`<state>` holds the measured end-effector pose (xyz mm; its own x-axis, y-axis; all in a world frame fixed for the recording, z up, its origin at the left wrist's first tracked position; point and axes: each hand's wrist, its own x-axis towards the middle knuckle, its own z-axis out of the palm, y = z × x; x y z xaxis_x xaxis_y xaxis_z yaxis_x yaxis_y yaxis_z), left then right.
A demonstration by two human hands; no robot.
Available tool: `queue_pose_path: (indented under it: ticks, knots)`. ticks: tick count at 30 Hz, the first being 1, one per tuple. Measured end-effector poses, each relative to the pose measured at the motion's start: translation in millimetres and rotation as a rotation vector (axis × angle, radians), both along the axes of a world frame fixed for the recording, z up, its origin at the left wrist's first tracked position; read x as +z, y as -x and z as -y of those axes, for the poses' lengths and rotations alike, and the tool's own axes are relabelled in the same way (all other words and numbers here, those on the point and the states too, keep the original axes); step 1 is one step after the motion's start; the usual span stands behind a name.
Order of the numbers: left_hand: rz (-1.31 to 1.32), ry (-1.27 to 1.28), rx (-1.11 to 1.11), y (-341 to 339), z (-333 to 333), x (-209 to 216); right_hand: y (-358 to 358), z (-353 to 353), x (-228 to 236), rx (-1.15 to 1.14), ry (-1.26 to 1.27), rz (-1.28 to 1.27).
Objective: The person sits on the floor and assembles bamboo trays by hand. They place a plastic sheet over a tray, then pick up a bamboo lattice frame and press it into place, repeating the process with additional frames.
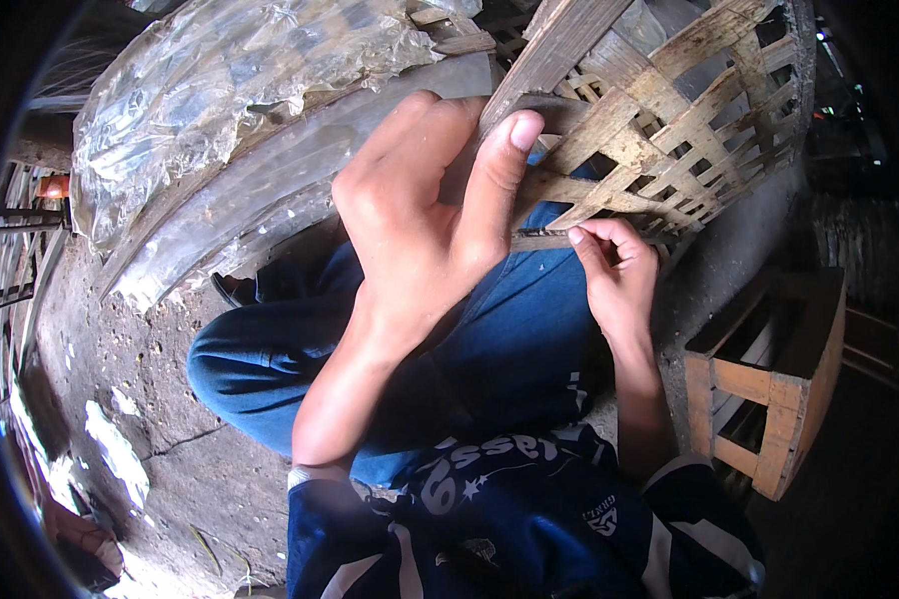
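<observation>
A loosely woven bamboo basket (689,130) leans over my lap at the upper right. My left hand (420,200) is closed round the lower end of a wooden slat (559,55) along the basket's side, thumb pointing up; the fingertips are hidden behind the slat. Lower and to the right, my right hand (624,275) pinches the end of a thin dark strip (541,240) under the basket's lower edge. The strip's other end disappears behind my left hand.
To the left stands a large rounded form covered in wrinkled clear plastic (230,110). A wooden stool-like frame (764,384) is at my right. My legs in blue jeans (270,359) are folded on the rough floor (180,439), which has pale patches.
</observation>
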<state>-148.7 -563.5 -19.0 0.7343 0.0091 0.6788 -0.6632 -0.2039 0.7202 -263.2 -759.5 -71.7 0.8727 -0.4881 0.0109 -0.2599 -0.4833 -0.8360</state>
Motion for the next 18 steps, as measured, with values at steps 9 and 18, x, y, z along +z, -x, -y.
queue_pose_path:
  ticks: [9, 18]
  knots:
    - [-0.179, 0.128, 0.011, -13.8, -5.2, -16.6, 62.4, 113.4, -12.6, 0.150, -0.079, -0.118]
    - [-0.297, 0.115, -0.001, -12.0, -6.6, -14.6, 134.1, 161.7, -50.5, -0.075, 0.972, -0.434]
